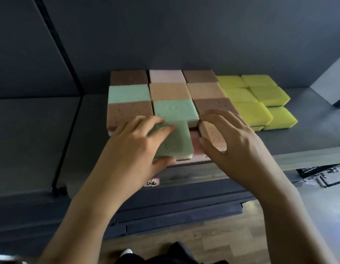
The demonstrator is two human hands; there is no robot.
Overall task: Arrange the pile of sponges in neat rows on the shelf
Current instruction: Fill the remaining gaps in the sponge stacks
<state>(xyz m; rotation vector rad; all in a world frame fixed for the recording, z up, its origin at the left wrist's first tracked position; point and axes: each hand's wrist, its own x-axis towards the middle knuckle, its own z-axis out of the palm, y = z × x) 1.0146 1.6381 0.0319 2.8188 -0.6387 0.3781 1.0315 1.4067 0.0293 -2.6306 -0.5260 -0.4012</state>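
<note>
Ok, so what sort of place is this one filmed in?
Probably a shop aisle or stockroom: dark metal shelving, a small label on its front edge, and rows of yellow sponges beside mixed-colour sponges. The left hand grips a green sponge, the right hand a tan sponge.

By top faces, the shelf (308, 134) carries six yellow sponges (251, 113), four brown sponges (129, 78), three green sponges (174, 109), three tan sponges (169, 91) and two pink sponges (167, 76). Lower layers cannot be counted. Two hands show: left hand (131, 145), right hand (235, 141).
</note>
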